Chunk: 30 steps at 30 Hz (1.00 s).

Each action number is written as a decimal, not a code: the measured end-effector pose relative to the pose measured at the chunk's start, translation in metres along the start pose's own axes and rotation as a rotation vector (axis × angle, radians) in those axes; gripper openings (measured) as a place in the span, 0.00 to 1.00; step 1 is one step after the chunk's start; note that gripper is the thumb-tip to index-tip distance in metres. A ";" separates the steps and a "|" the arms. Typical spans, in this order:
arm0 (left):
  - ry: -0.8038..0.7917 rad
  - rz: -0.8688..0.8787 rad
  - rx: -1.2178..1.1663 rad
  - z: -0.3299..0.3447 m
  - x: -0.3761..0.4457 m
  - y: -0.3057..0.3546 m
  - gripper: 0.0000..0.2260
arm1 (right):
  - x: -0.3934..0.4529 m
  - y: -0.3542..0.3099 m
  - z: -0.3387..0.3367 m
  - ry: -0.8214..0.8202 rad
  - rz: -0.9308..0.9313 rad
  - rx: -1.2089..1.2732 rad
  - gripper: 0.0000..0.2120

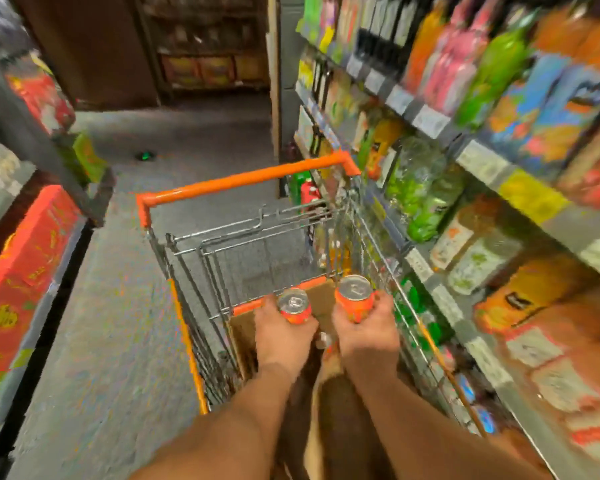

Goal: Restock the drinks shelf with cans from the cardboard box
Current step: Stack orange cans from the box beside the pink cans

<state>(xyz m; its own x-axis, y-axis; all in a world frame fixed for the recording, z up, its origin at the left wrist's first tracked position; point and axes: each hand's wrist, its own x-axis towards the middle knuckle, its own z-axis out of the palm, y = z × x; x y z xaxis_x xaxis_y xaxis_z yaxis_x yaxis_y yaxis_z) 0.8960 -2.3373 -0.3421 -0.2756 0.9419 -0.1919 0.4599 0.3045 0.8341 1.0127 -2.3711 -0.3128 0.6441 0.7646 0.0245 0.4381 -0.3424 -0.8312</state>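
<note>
My left hand [281,336] grips an orange can [295,306] with a silver top, held upright over the cardboard box [243,332]. My right hand [368,329] grips a second orange can [355,299], also upright, slightly higher and to the right. The brown box sits inside a wire shopping cart [257,244] and my arms hide most of it. Another can top [323,341] shows between my hands, down in the box. The drinks shelf [447,306] rises on the right, packed with bottles and cartons.
The cart has an orange handle [246,180] at its far end and stands close against the right shelving. Red cartons [25,271] line a low shelf on the left. Grey floor [118,323] runs between the two sides toward a dark back shelf [205,64].
</note>
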 end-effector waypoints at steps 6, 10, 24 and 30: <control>-0.108 0.303 -0.027 -0.092 -0.029 0.091 0.21 | -0.049 -0.102 -0.084 0.312 0.042 0.039 0.18; -0.245 0.488 -0.063 -0.149 -0.068 0.164 0.17 | -0.084 -0.160 -0.154 0.465 0.021 0.043 0.20; -0.637 0.947 -0.350 -0.192 -0.327 0.349 0.25 | -0.237 -0.220 -0.440 1.065 0.051 -0.045 0.18; -0.931 1.001 -0.509 -0.193 -0.445 0.371 0.24 | -0.312 -0.213 -0.518 1.242 0.123 -0.104 0.22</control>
<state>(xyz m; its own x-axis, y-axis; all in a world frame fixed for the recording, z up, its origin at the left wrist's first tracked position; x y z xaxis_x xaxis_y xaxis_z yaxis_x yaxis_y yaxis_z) 1.0265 -2.6706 0.1529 0.6999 0.5351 0.4731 -0.2693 -0.4157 0.8687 1.0430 -2.8199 0.1446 0.8149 -0.2874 0.5032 0.3438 -0.4593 -0.8191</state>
